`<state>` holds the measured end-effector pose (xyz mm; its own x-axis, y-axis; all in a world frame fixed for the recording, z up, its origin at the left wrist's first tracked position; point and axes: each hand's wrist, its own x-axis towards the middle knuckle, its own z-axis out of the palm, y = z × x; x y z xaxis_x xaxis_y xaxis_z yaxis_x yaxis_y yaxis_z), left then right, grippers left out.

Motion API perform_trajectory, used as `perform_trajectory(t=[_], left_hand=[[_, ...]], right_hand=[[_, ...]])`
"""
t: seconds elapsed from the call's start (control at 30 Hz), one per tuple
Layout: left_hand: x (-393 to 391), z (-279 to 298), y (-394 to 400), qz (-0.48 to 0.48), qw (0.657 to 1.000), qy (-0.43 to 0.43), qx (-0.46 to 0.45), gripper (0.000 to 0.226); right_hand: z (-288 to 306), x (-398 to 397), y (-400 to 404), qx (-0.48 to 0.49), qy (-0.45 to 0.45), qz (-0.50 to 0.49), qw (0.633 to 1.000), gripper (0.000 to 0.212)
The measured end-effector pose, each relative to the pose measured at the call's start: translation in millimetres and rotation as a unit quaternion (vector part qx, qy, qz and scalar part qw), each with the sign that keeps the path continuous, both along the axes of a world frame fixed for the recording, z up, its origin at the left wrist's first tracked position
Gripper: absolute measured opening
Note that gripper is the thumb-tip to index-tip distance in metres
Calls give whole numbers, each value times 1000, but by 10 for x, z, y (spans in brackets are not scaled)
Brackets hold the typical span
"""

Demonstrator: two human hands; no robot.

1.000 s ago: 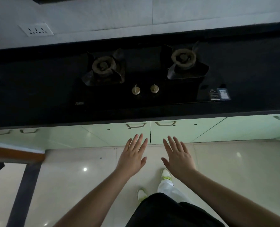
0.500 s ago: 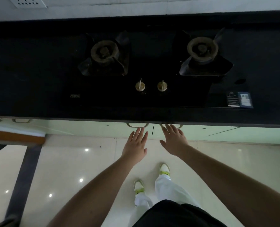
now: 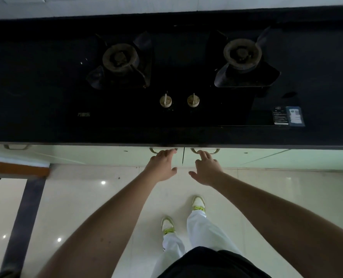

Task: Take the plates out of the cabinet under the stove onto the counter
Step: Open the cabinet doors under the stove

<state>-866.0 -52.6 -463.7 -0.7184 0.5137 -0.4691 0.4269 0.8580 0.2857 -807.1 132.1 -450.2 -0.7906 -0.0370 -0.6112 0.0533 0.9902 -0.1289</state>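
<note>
The pale green cabinet under the stove has two doors, left door [image 3: 126, 157] and right door [image 3: 246, 157], and both are closed, so no plates can be seen. My left hand [image 3: 162, 165] reaches up to the left door's metal handle [image 3: 153, 151], its fingertips lying on the handle just below the counter edge. My right hand [image 3: 207, 167] does the same at the right door's handle [image 3: 214, 151]. Both thumbs stick out free. The black counter [image 3: 26, 97] carries the two-burner gas stove [image 3: 176, 77].
Two stove knobs [image 3: 165, 101] sit near the counter's front edge. More cabinet doors with handles [image 3: 16, 147] run off to the left. A dark-framed piece with an orange top [image 3: 16, 170] stands at the left, over the glossy tiled floor [image 3: 76, 197]. My feet [image 3: 167, 225] are close to the cabinet.
I have stepped closer and the view has tilted down over the stove. Both hands have moved forward from in front of the doors until the fingers reach the two handles.
</note>
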Motion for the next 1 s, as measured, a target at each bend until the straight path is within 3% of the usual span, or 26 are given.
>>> perform_trajectory(t=[0.1,0.33,0.6,0.73,1.0], left_hand=[[134,40,9,47,998,-38,26,64],[631,70,-205,149,988,-16,45,61],[989,167,-492,205,975,-66,56,50],[1124,168,-685,215,973,-58,57,43],[1540,111,-1136,236,968,-32,85,43]], right_hand=[[55,19,14,9,-20,8,1000,63],[14,362,-97,-11,-19,-69,997,79],[6,889,-274,-31,27,-226,973,101],[108,1152,-293,-40,42,-274,960,70],[21,1911,-34,-52,22,-365,929,63]])
